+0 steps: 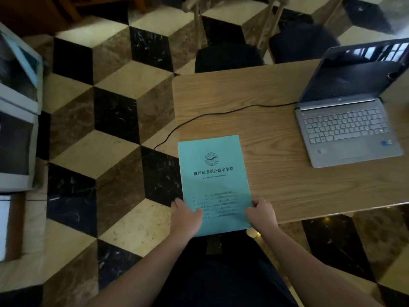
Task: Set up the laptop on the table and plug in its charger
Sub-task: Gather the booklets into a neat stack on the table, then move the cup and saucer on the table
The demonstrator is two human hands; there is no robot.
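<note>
A silver laptop [347,127] stands open on the right of the wooden table [276,173], its screen dark. A black charger cable [212,115] runs from the laptop's left rear corner across the table, off the left edge and down to the floor. A teal booklet [213,173] with printed text lies at the table's near left corner, overhanging the front edge. My left hand [187,214] grips its lower left edge, thumb on the cover. My right hand [262,212] holds its lower right edge.
Two dark-seated wooden chairs [228,56] stand at the table's far side. A white cabinet [17,107] with glass fronts lines the left wall. The floor is patterned in black, brown and cream tiles.
</note>
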